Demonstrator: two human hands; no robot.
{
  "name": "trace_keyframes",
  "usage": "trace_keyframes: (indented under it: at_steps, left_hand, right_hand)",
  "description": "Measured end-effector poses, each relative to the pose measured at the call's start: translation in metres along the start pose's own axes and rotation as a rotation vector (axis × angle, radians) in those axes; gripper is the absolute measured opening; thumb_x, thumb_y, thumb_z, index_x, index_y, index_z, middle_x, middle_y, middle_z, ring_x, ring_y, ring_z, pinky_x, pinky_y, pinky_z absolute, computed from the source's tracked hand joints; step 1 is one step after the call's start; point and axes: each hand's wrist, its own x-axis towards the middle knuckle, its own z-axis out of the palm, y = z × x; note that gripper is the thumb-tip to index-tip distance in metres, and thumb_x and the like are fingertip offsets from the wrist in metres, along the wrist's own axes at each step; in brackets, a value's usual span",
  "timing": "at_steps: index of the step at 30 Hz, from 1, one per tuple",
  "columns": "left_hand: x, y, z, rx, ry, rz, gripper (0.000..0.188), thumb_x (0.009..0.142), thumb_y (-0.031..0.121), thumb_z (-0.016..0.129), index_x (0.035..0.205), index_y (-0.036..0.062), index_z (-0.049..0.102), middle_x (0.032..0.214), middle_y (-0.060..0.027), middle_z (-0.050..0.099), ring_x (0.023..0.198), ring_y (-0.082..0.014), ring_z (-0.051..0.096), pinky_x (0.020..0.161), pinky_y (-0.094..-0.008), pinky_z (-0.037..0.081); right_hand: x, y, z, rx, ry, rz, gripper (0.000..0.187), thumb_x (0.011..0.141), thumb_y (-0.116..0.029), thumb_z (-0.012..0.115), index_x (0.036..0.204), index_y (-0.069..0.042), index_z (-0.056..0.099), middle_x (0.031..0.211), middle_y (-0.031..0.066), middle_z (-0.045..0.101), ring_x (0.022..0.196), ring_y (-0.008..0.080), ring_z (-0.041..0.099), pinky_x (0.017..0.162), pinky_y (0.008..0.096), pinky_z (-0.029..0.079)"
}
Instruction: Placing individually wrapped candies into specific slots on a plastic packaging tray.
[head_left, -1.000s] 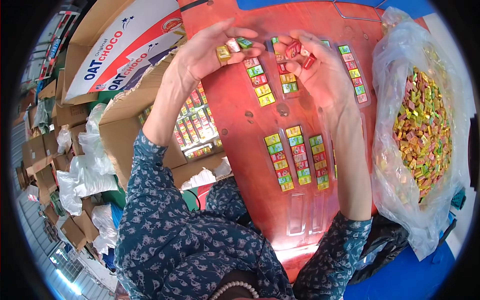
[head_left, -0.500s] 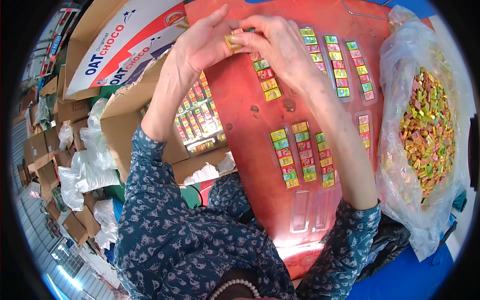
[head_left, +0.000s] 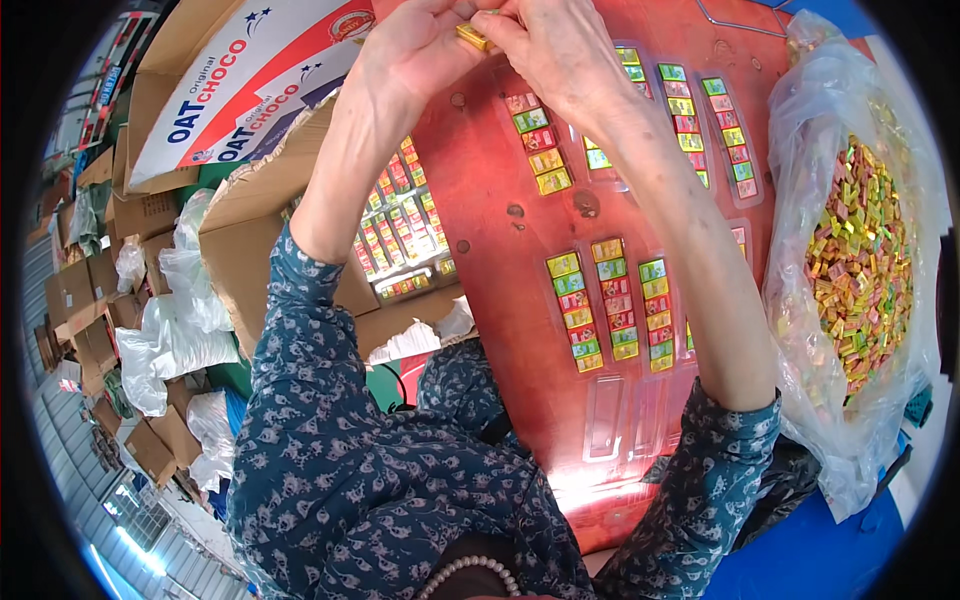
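Observation:
My left hand [head_left: 420, 52] is at the top edge, palm turned up and fingers partly hidden by my other hand. A small yellow wrapped candy [head_left: 473, 37] lies against its fingers. My right hand [head_left: 568, 58] closes over from the other side, its thumb at the candies between both hands; a reddish one peeks out behind the yellow. Under my right forearm, narrow clear plastic trays stand in two rows, filled with green, yellow and red wrapped candies, such as this filled tray [head_left: 574, 312]. One tray [head_left: 540, 150] sits just below my hands.
A big clear bag [head_left: 800, 240] of loose wrapped candies [head_left: 860, 270] stands right of the red table [head_left: 480, 200]. Unfilled trays [head_left: 604, 420] lie near the front. At left, an open carton [head_left: 240, 250] holds packed trays [head_left: 405, 225]; more cartons and white bags [head_left: 180, 350] lie beyond.
Both hands have risen toward the top edge, with the yellow candy between them. The trays and table appear shifted slightly right in view.

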Motion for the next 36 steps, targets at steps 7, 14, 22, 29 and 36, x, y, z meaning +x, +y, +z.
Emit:
trace_keyframes:
  at_steps: [7, 14, 22, 29, 36]
  left_hand:
    - [-0.003, -0.006, 0.010, 0.067, 0.014, 0.009, 0.035, 0.100, 0.023, 0.032, 0.117, -0.0047, 0.044, 0.112, -0.0202, 0.055, 0.102, -0.0327, 0.054, 0.091, -0.0438, 0.045]
    - [-0.014, -0.018, 0.031, 0.042, 0.050, -0.042, 0.036, 0.099, 0.024, 0.032, 0.121, -0.0025, 0.042, 0.118, -0.0208, 0.052, 0.104, -0.0357, 0.053, 0.095, -0.0468, 0.043]
    - [-0.040, -0.026, 0.032, 0.748, 0.206, 0.188, 0.028, 0.095, 0.007, 0.040, 0.115, -0.0120, 0.049, 0.115, -0.0226, 0.054, 0.107, -0.0276, 0.057, 0.098, -0.0368, 0.046]
    - [-0.048, -0.025, 0.029, 1.104, 0.215, 0.330, 0.021, 0.088, -0.002, 0.052, 0.107, -0.0080, 0.055, 0.094, -0.0139, 0.063, 0.082, -0.0210, 0.067, 0.074, -0.0263, 0.056]
    - [-0.046, -0.024, 0.028, 1.255, 0.197, 0.370, 0.018, 0.087, 0.002, 0.056, 0.103, -0.0041, 0.060, 0.087, -0.0097, 0.065, 0.076, -0.0158, 0.066, 0.068, -0.0232, 0.055]
  right_hand:
    - [0.001, -0.005, -0.013, -0.013, -0.176, -0.083, 0.023, 0.084, -0.019, 0.060, 0.093, 0.002, 0.060, 0.087, 0.0222, 0.061, 0.081, 0.0372, 0.059, 0.070, 0.0431, 0.046]
    - [-0.005, 0.019, -0.012, 0.182, -0.017, -0.381, 0.023, 0.082, -0.020, 0.063, 0.084, 0.003, 0.063, 0.072, 0.0195, 0.062, 0.072, 0.0308, 0.062, 0.064, 0.0420, 0.045]
    - [-0.022, 0.035, -0.009, 0.497, -0.240, 0.329, 0.023, 0.084, -0.020, 0.064, 0.095, 0.001, 0.065, 0.067, 0.0029, 0.060, 0.057, 0.0084, 0.054, 0.049, 0.0236, 0.040]
    - [-0.033, 0.044, -0.006, 0.581, -0.136, 0.371, 0.019, 0.077, -0.010, 0.069, 0.090, 0.002, 0.064, 0.073, 0.0040, 0.063, 0.062, 0.0059, 0.055, 0.053, 0.0216, 0.042]
    - [-0.035, 0.041, 0.000, 0.423, -0.077, 0.284, 0.014, 0.075, -0.006, 0.070, 0.085, 0.002, 0.064, 0.074, 0.0074, 0.065, 0.067, 0.0125, 0.059, 0.062, 0.0287, 0.048]
